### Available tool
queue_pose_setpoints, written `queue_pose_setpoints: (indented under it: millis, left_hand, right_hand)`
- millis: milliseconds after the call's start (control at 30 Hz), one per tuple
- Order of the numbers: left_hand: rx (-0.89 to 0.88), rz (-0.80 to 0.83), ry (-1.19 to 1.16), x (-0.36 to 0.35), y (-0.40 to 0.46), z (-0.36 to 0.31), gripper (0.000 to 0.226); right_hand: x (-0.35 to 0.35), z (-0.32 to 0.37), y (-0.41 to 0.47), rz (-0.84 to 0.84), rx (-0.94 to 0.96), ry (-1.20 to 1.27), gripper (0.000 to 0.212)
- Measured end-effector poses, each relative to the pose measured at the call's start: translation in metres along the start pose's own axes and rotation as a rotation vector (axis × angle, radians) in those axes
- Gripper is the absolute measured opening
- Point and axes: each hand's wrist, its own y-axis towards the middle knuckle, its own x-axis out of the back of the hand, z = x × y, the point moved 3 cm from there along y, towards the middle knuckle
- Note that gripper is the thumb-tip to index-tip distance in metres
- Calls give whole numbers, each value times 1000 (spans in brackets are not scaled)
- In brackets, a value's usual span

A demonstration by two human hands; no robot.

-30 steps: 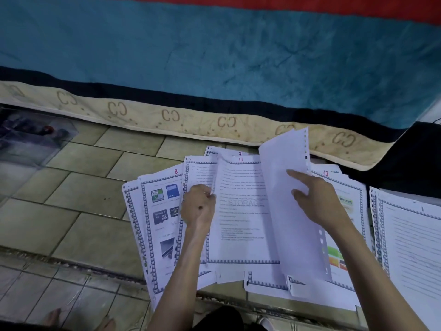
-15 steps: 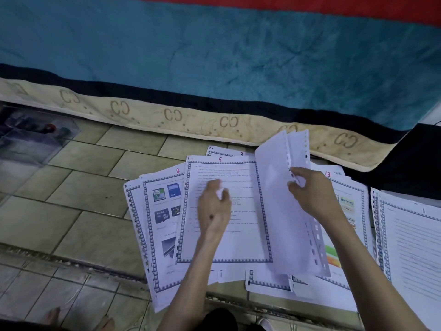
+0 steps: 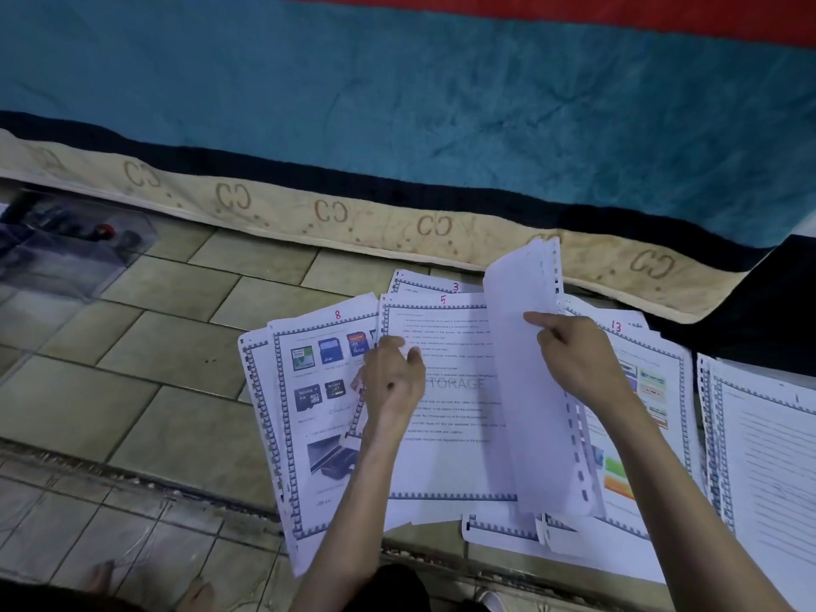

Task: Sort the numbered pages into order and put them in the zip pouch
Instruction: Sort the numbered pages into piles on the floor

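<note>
Numbered pages lie fanned on the tiled floor. Page 5 (image 3: 455,461) is on top in the middle, with page 8 (image 3: 315,417) to its left, page 3 (image 3: 424,285) peeking out behind and page 13 (image 3: 644,390) to the right. Page 1 (image 3: 768,470) lies apart at the far right. My left hand (image 3: 391,382) rests on the left edge of page 5, pinching its margin. My right hand (image 3: 578,360) holds a few turned pages (image 3: 525,390) upright, blank backs toward me. A clear zip pouch (image 3: 66,254) lies at the far left.
A teal blanket with a cream patterned border (image 3: 335,214) runs across the back. A dark cloth (image 3: 777,311) lies at the right behind page 1. Bare tiles (image 3: 132,390) stretch left of the pages. Toes (image 3: 101,576) show at the bottom left.
Page 11 went over to the lifted bunch in my right hand, uncovering page 5. My left hand slid right, then back to page 5's left edge.
</note>
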Motion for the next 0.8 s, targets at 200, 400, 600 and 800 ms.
queue_pose_setpoints:
  millis: [200,400,600,800]
  left_hand:
    - [48,-31,-16,-4,11,19,47]
    - [22,266,-352,-6,-2,-6,39]
    - [24,639,-714,-36,-24,-27,65]
    - [9,78,-87,-4,6,11,36]
  right_hand:
    - [2,-2,-1,-10,40,-68,45]
    - [-9,3,-4,66,36,28,35]
    - [-7,10,-7,51,71,-143,16]
    - [19,-7,-3,-3,20,-215,8]
